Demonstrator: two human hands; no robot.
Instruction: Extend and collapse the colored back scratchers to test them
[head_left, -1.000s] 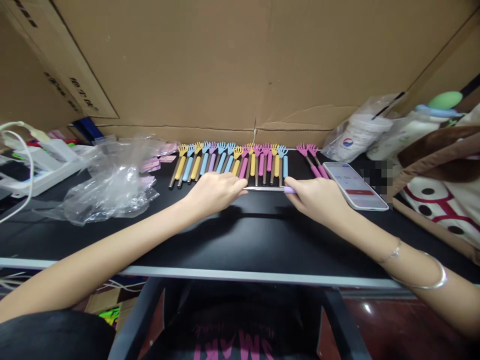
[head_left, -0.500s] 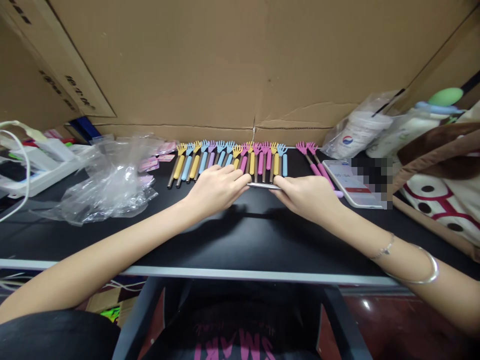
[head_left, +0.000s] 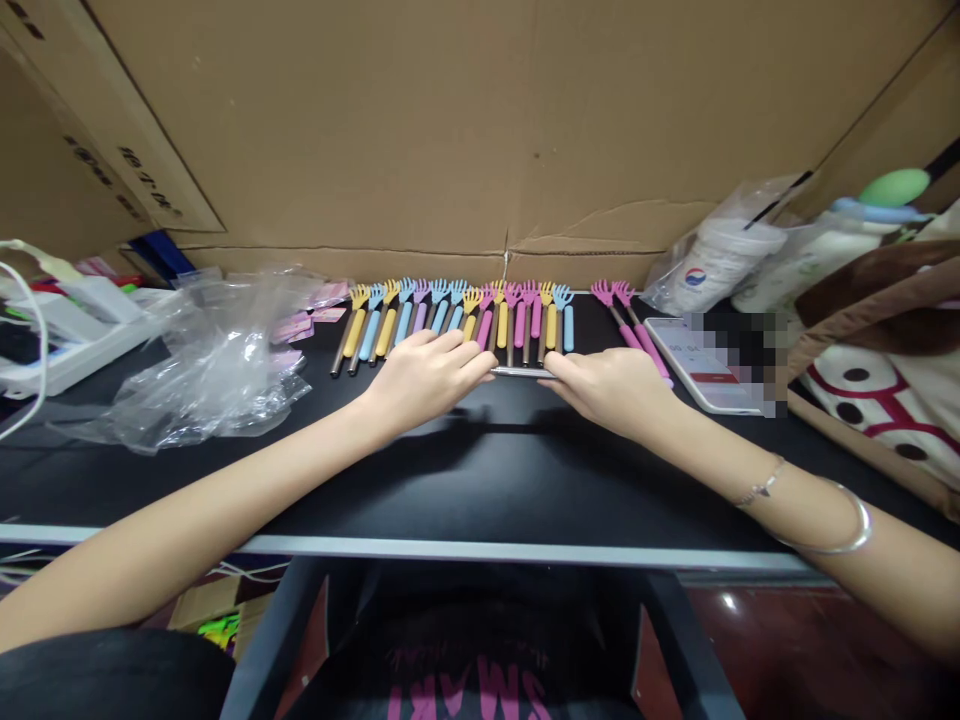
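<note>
Between my two hands stretches a back scratcher, of which only the thin silver rod [head_left: 519, 371] shows; both its ends are hidden in my grip. My left hand [head_left: 427, 378] closes round the left end, and my right hand [head_left: 604, 390] pinches the right end, thumb toward the middle. The rod lies level, just above the black table. Behind it runs a row of several back scratchers [head_left: 386, 332] with yellow, blue, purple and pink claws and handles. Beyond my right hand lie two pink back scratchers [head_left: 637, 330], close together.
To the left sit crumpled clear plastic bags [head_left: 217, 360], pink cards [head_left: 300, 325] and a white power strip [head_left: 90, 345]. At right lie a phone [head_left: 712, 375], a bagged cup [head_left: 727, 260] and a cloth bag [head_left: 870, 390]. A cardboard wall [head_left: 450, 130] stands behind the black table [head_left: 480, 500].
My right hand has shifted slightly left, so a little less of the silver rod shows between my hands. The view has moved a touch; the rows are unchanged.
</note>
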